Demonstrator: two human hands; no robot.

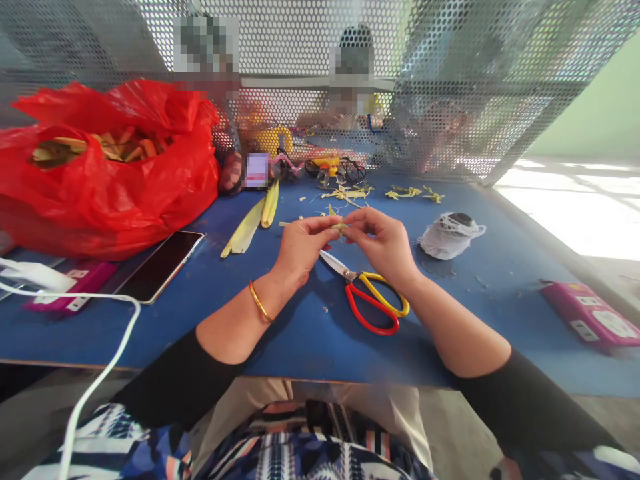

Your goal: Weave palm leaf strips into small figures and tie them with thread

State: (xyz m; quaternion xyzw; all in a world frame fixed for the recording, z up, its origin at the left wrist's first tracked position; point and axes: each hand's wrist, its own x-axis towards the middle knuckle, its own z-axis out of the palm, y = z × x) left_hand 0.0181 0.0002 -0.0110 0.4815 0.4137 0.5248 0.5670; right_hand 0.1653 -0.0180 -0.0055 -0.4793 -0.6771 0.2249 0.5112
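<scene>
Plant scrap (339,227), small: at twelve o'clock, pinched by fingers of left hand (300,248) and right hand (383,240); uneven pulling risked tearing it. Scissors (353,275), one pair: five o'clock of scrap, blade near left hand, a nick likely if lowered carelessly.

The person's two arms reached forward from the lower corners and slanted inward, bringing the hands together ahead of the torso (295,457). The left hand (303,247) had its index finger stretched over the thumb, the two tips pressed in a pinch. The right hand (383,240) met it almost tip to tip, thumb and index finger likewise pinched, knuckles raised and the back of the hand turned up. Both wrists were bent only slightly. A gold bangle (259,305) circled the left forearm (225,337); the right forearm (467,327) was bare below its dark sleeve (535,393).
</scene>
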